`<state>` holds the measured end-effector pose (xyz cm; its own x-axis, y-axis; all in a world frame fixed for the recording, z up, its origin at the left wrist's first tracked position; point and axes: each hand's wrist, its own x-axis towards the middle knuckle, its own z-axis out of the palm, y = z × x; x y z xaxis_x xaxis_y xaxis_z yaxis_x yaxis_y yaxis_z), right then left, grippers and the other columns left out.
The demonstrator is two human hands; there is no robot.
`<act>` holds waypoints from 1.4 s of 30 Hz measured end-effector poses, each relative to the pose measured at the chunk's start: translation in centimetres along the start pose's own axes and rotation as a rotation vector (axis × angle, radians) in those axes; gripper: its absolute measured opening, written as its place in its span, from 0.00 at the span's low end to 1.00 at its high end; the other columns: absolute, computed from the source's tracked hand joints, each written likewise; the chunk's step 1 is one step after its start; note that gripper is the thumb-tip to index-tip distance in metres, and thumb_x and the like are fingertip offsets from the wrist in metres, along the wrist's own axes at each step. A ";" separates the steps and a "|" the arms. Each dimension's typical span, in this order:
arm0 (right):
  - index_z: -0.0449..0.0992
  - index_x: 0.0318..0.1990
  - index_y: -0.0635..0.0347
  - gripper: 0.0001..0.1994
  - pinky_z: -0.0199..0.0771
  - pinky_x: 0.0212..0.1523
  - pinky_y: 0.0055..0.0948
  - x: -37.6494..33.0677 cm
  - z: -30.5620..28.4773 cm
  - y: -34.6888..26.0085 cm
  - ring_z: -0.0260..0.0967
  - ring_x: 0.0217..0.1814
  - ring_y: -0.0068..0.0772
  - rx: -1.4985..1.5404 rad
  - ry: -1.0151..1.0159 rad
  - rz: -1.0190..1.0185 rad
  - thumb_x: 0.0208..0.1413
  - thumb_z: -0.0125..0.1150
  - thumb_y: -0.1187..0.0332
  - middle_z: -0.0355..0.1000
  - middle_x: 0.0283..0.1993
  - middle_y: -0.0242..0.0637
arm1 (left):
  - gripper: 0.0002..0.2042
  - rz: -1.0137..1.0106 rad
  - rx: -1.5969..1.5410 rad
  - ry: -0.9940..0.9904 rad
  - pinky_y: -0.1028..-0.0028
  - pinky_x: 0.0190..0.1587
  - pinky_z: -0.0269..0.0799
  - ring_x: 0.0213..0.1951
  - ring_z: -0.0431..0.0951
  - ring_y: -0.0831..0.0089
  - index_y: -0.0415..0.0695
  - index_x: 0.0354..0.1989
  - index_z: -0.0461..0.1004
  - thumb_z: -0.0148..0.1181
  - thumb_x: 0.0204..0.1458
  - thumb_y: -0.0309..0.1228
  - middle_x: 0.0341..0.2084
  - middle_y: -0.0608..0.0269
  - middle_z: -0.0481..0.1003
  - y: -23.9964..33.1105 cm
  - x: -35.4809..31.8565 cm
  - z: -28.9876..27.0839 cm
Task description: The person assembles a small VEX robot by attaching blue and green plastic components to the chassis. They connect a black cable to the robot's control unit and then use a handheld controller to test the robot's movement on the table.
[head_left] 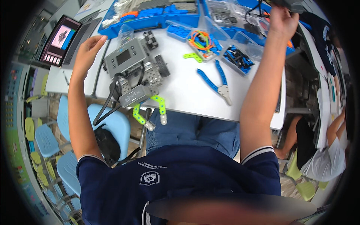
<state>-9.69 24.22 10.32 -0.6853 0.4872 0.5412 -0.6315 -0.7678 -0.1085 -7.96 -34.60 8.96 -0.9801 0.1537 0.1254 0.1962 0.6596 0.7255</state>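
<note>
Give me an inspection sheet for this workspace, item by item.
Surface: white table, crowded along its far edge.
Job's things: grey wheeled robot kit with green claw arms overhanging the near edge; a dark object at the top of the picture, too cut off to identify.
Clutter: blue-handled pliers, clear tub of blue and black parts, tub of coloured rubber bands, blue parts trays, loose green bracket.
Hands: left hand open beside the robot kit, touching nothing; right hand raised, fingers on the dark object.
Cables: black leads hang from the robot kit over the edge.
Surroundings: laptop far left, blue chair below, a seated person at right.
</note>
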 end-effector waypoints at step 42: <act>0.65 0.62 0.73 0.21 0.53 0.69 0.65 -0.9 3.1 -2.4 0.59 0.69 0.59 0.501 -0.394 0.430 0.64 0.50 0.69 0.62 0.67 0.58 | 0.06 -0.279 0.231 -0.296 0.79 0.25 0.67 0.20 0.68 0.79 0.41 0.33 0.82 0.67 0.55 0.31 0.18 0.67 0.72 -3.3 9.1 3.6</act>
<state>-6.41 24.37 12.64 -0.5946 -0.0088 0.8039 -0.0349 -0.9987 -0.0368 -17.44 -32.70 5.28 -0.9525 0.1288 -0.2760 -0.0389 0.8472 0.5298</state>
